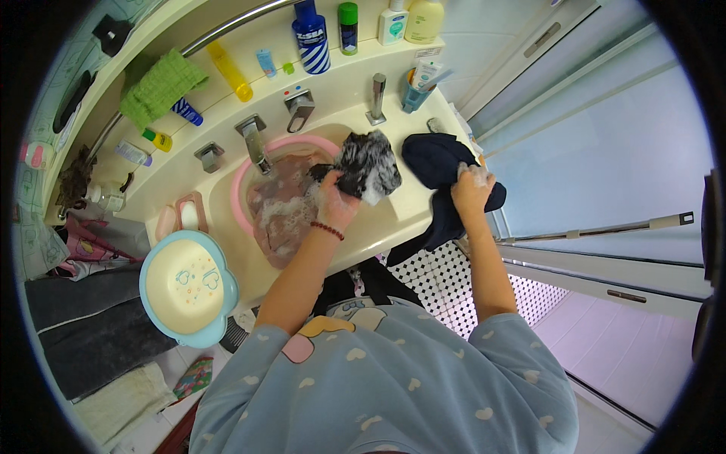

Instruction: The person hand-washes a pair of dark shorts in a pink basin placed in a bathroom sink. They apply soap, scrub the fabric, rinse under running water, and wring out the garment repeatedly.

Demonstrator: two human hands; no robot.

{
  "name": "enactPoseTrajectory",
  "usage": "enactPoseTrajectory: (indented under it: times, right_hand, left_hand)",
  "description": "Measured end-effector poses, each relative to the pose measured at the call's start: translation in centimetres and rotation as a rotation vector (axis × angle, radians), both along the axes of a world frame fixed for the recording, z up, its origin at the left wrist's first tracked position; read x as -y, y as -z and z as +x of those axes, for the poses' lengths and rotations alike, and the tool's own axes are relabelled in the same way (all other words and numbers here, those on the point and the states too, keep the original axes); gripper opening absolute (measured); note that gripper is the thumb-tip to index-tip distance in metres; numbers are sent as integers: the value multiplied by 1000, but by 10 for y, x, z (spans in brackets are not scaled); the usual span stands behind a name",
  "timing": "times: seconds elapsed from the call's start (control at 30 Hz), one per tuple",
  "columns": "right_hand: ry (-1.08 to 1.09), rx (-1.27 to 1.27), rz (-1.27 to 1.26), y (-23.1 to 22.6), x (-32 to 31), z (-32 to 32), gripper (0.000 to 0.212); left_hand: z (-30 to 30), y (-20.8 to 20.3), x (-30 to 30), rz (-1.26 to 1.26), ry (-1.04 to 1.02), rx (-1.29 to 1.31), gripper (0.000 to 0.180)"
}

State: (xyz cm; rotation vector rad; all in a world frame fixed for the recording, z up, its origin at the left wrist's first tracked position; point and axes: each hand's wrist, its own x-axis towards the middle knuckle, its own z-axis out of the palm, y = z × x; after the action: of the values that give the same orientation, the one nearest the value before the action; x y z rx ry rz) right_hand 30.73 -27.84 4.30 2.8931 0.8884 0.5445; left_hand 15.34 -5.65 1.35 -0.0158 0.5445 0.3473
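Observation:
My left hand, with a beaded bracelet at its wrist, is closed on a wet black cloth covered in white suds. It holds the cloth over the right rim of a pink basin set in the sink. Soapy water and a brownish-pink cloth fill the basin. To the right, my right hand, suds on its back, grips a dark navy garment. That garment lies on the counter's right end and hangs down over its front edge. My right fingertips are partly hidden in the folds.
A chrome faucet reaches over the basin. A cream and blue washbowl stands at the counter's left end, near a soap dish. Bottles, including a blue one, line the back ledge. Sliding glass doors are on the right.

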Motion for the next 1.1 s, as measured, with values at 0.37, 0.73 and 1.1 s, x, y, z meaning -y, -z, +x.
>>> enactPoseTrajectory:
  times: [0.37, 0.73, 1.1]
  right_hand:
    - [76, -69, 192, -41, 29, -7, 45]
    - [0, -213, 297, -60, 23, -5, 51]
    - [-102, -530, -180, -24, 6, -3, 72]
  left_hand:
    - [95, 44, 21, 79, 55, -254, 35]
    - [73, -10, 33, 2299, -114, -788, 60]
    - [27, 16, 12, 2252, 360, -579, 53]
